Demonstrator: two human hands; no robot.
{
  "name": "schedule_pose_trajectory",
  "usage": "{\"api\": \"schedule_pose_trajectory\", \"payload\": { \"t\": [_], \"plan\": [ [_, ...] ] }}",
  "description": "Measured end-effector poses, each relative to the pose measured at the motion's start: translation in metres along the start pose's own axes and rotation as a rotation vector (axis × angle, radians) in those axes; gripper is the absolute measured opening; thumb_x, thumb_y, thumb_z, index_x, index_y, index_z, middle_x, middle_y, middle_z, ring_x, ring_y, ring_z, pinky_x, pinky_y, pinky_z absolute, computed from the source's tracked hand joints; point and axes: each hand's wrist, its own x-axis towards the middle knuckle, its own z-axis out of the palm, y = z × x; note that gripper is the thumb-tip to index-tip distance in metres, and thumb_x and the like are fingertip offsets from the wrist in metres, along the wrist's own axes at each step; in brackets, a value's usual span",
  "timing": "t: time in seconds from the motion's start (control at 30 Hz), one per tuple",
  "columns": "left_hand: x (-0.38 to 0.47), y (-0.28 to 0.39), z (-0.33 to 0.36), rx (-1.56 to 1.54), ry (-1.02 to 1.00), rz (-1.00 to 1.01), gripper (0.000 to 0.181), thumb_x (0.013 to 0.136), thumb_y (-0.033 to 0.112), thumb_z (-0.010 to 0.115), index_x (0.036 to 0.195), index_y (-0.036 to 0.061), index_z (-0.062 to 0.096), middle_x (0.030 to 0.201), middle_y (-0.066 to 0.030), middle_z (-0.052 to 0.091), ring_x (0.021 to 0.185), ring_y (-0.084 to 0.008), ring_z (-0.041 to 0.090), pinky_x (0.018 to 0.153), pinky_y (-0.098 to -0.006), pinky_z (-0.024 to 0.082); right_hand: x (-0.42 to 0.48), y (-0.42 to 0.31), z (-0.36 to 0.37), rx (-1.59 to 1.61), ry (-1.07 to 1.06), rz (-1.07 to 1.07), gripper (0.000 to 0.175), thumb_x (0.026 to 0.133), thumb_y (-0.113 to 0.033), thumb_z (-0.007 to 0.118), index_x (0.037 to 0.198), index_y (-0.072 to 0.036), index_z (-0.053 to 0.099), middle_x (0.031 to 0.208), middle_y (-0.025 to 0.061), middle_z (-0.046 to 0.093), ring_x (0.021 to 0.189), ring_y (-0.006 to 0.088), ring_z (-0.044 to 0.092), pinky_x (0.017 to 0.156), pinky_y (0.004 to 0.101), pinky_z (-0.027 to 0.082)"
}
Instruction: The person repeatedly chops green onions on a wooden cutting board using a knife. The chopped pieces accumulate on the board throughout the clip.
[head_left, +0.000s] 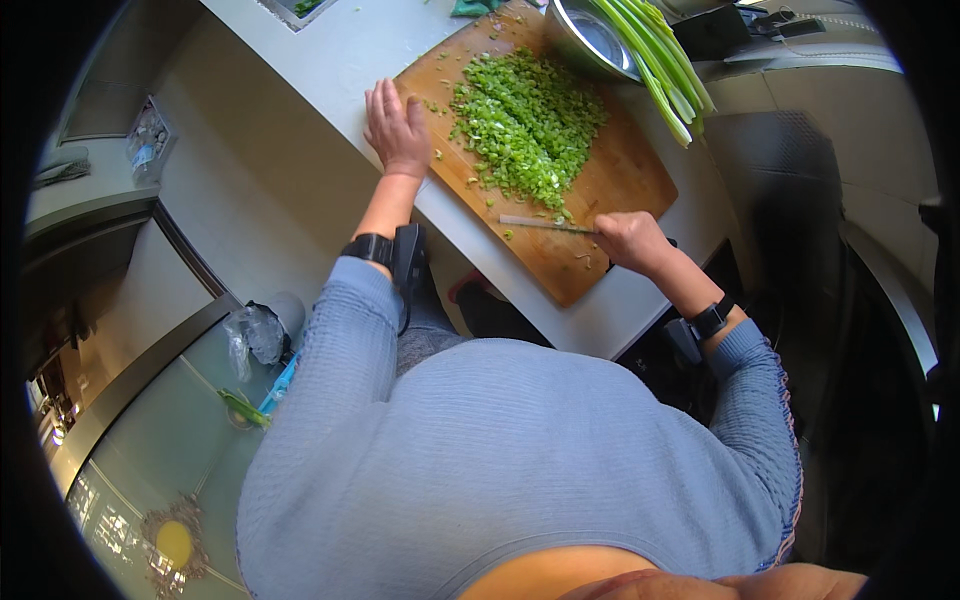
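Note:
My right hand (630, 238) grips the handle of a kitchen knife (541, 223), its blade pointing left over the near part of the wooden cutting board (637, 176). Finely chopped green celery (529, 124) lies heaped across the middle of the board, and a few bits sit close to the blade. At the board's left edge rests my left hand (397, 131), holding nothing, with the thumb apart from the fingers. Whether its palm presses on the board or the countertop is hidden. Whole celery stalks (664, 67) lie across the rim of a metal bowl (559, 34) at the board's far right corner.
The board lies on a white countertop (337, 82), whose front edge runs diagonally before me. A black cooktop (679, 367) is on the right. Part of a sink (300, 11) shows at the top. A plastic bag (259, 334) and green scraps (244, 409) are low at left.

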Motion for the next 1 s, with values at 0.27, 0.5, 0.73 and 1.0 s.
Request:
{"api": "schedule_pose_trajectory", "payload": {
  "t": [0.27,0.5,0.73,1.0],
  "plan": [
    [-0.007,0.037,0.043,-0.141,-0.212,0.027,0.064,0.107,0.054,0.036,0.147,0.0055,0.050,0.153,-0.0162,0.049,0.146,-0.0326,0.039,0.116,-0.0501,0.030,0.019,0.020,0.010,-0.149,-0.088,-0.050,0.015,0.083,-0.020,0.064,0.074,-0.011,0.058,0.067,0.0074,0.064,0.064,0.0295,0.068,0.054,0.0425,0.053],
    [0.005,0.039,0.028,-0.835,-0.339,-0.201,0.067,0.111,0.050,0.027,0.139,-0.0035,0.056,0.141,-0.0195,0.060,0.135,-0.0295,0.053,0.116,-0.0370,0.037,0.077,0.039,-0.002,-0.193,0.092,0.005,0.020,0.085,-0.019,0.070,0.075,-0.010,0.055,0.067,0.0075,0.061,0.063,0.0305,0.065,0.054,0.0419,0.052],
    [0.002,0.039,0.010,-0.850,-0.328,-0.248,0.074,0.110,0.054,0.024,0.139,-0.0059,0.056,0.141,-0.0198,0.060,0.135,-0.0285,0.053,0.116,-0.0370,0.036,0.094,0.029,-0.021,-0.095,0.285,0.165,0.019,0.093,-0.021,0.069,0.081,-0.010,0.059,0.070,0.0115,0.062,0.066,0.0338,0.064,0.055,0.0426,0.052],
    [0.004,0.012,-0.011,-0.914,-0.248,-0.336,0.081,0.109,0.058,0.020,0.145,-0.0098,0.046,0.149,-0.0219,0.050,0.144,-0.0302,0.043,0.123,-0.0399,0.027,0.076,-0.031,0.008,-0.002,0.070,0.108,0.026,0.093,-0.030,0.066,0.079,-0.009,0.059,0.066,0.0129,0.065,0.062,0.0345,0.066,0.055,0.0459,0.054]
  ]
}}
